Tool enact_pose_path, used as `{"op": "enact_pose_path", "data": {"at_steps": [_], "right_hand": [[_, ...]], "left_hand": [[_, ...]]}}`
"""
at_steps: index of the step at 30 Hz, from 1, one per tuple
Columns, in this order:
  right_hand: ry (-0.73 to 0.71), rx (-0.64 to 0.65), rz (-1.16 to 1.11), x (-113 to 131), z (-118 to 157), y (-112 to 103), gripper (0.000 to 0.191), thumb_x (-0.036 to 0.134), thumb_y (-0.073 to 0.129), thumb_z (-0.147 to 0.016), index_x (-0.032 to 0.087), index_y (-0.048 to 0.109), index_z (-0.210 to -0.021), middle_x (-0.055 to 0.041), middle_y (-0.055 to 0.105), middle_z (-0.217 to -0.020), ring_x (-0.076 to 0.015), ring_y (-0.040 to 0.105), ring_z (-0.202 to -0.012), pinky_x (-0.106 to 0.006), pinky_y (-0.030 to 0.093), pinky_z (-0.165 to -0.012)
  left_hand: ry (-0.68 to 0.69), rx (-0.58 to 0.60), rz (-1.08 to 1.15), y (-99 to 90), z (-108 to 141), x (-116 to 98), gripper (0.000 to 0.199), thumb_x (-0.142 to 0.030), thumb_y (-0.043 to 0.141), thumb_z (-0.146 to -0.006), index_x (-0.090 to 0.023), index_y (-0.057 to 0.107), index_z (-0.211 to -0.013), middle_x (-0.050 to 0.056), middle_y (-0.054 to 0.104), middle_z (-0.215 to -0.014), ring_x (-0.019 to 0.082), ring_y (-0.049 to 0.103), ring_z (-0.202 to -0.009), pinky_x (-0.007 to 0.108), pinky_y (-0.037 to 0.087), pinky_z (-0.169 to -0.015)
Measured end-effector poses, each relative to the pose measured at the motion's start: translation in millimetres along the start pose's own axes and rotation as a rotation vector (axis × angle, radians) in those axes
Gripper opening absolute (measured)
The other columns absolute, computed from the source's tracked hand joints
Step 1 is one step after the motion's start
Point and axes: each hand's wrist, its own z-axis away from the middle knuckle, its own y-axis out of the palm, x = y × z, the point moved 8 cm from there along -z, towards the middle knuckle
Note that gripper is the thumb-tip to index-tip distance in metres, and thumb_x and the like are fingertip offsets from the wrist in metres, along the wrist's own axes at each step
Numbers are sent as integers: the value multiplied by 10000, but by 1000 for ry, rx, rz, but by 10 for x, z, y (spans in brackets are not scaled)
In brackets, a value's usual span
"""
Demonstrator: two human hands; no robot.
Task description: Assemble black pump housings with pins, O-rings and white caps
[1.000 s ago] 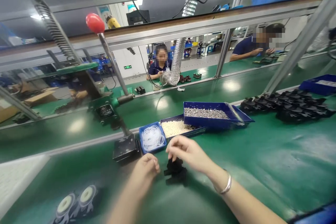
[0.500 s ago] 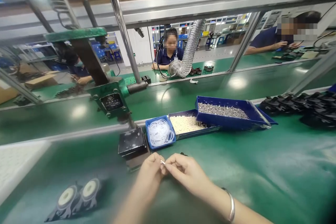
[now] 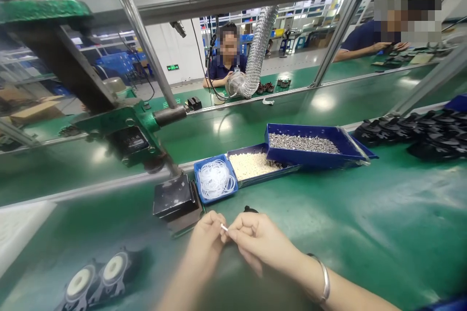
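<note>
Over the green surface (image 3: 350, 238), we found the right hand (image 3: 260, 239) and left hand (image 3: 207, 234), each grip narrowed to a pinch. Beyond the right hand sat a half-hidden black part (image 3: 250, 209). Both hands held a small white piece (image 3: 224, 227) between them, its long axis slanting down toward the right hand.

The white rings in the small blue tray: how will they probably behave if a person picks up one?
The white rings are probably floppy and light, since they look thin. One may drag others along, because they overlap in a loose heap inside the small blue tray.
</note>
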Motion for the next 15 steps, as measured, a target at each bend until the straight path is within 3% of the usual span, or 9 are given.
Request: {"op": "enact_pose_path", "data": {"at_steps": [15], "right_hand": [[-31,17,-47,30,5,5,370,527,633,-873,166,553,-861,56,590,-498,-84,488,-317,-169,362,-359]], "left_hand": [[129,-60,-172,-51,25,-93,382,-421,811,-745,-162,562,-614,-40,485,-641,81,430,-583,209,346,-604]]}}
